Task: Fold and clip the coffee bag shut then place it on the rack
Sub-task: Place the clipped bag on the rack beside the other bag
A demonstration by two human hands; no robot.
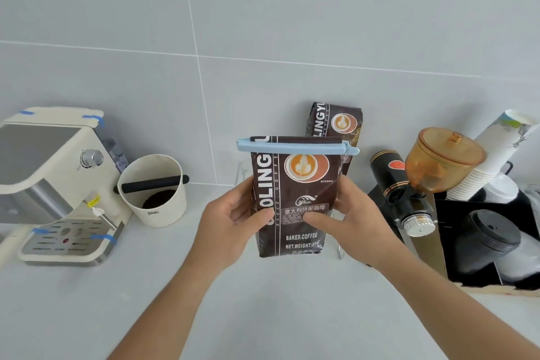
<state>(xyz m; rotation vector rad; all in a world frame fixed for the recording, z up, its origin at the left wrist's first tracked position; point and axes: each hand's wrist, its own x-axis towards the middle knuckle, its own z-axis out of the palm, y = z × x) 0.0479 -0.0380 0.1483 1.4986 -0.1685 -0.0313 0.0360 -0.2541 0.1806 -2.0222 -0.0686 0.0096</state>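
A dark brown coffee bag point(295, 181) is held upright above the counter, its top folded over. A light blue clip point(295, 147) runs across the folded top and sticks out on both sides. My left hand point(230, 219) grips the bag's left edge, thumb on the front. My right hand point(350, 213) grips the right edge, thumb pressing the label. Behind the bag a clear rack point(242, 174) shows only as thin edges. A second coffee bag point(336, 123) stands upright at the back of it.
An espresso machine point(55, 184) sits at the left, with a cream knock box point(155, 190) of grounds beside it. At the right are a black grinder point(409, 184) with an amber hopper, stacked paper cups point(493, 155) and a black tray of lids point(485, 240). A tiled wall is behind.
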